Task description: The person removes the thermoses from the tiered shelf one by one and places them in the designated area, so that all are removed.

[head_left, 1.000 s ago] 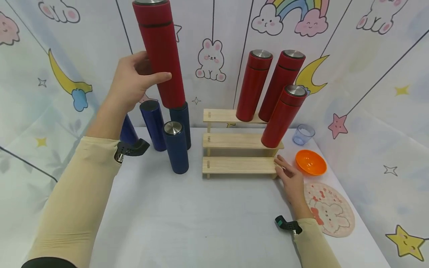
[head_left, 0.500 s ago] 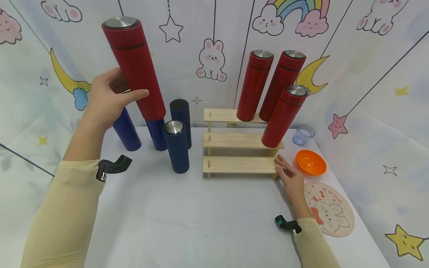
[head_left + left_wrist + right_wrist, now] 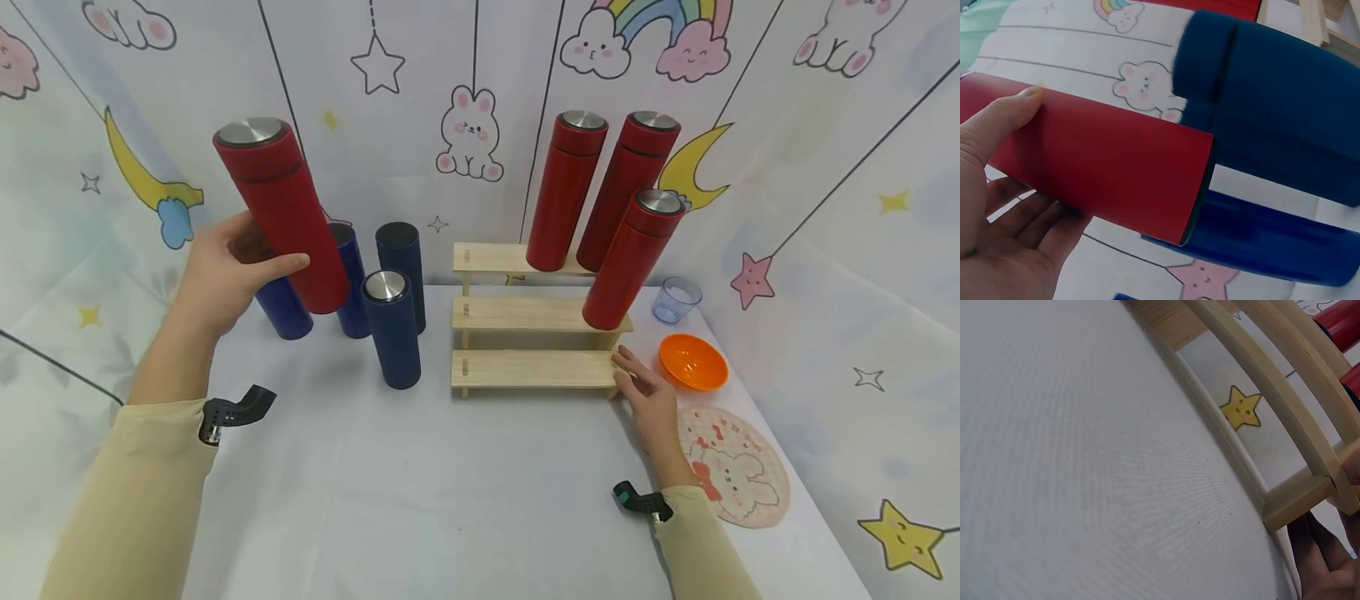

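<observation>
Your left hand (image 3: 225, 275) grips the red flask (image 3: 279, 212) mid-carry, tilted over the blue ones (image 3: 392, 329); right hand (image 3: 651, 400) lies flat, fingers straight, against the rack (image 3: 532, 368) (holding nothing). Next I'd say: set it upright, avoid knocking those.

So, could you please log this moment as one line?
left hand: holds red flask tilted, off table | right hand: touches wooden rack
</observation>
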`<state>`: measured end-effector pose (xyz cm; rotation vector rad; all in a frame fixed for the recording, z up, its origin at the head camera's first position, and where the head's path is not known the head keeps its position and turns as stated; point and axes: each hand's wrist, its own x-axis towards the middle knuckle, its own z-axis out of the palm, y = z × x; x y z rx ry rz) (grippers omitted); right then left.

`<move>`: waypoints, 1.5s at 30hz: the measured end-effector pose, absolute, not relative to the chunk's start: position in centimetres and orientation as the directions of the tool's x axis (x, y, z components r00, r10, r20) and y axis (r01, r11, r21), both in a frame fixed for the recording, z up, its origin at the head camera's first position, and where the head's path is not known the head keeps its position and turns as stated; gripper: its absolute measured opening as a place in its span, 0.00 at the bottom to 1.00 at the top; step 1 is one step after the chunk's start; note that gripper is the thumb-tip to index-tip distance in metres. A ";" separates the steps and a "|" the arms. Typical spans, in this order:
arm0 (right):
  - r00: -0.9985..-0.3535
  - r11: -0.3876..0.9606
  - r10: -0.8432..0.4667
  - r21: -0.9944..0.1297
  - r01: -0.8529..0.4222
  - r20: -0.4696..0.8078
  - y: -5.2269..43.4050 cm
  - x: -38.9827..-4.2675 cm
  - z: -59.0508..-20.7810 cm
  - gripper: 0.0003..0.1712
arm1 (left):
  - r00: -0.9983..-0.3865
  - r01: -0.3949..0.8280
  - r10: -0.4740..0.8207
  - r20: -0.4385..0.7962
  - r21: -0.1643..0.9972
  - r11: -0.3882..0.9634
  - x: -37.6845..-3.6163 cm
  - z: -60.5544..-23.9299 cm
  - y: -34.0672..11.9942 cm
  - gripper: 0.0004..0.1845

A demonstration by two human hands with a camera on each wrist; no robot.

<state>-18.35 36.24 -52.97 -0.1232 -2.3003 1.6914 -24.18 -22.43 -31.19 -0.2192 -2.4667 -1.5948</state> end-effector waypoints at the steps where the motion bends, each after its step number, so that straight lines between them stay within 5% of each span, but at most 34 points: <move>1: -0.956 0.311 0.234 -0.945 -0.097 0.175 36.3 -18.3 -53.0 0.23 | -0.969 0.236 0.027 0.246 0.884 0.404 -24.1 -31.8 -22.5 0.36; 23: -0.956 0.300 0.228 -0.947 -0.113 0.186 36.3 -18.1 -53.0 0.23 | -0.969 0.246 0.108 0.221 0.880 0.407 -22.2 -42.7 -24.1 0.37; 45: -0.952 0.302 0.236 -0.946 -0.120 0.196 36.0 -18.4 -52.7 0.22 | -0.986 0.160 0.101 0.131 0.904 0.395 -23.0 -47.0 -24.3 0.40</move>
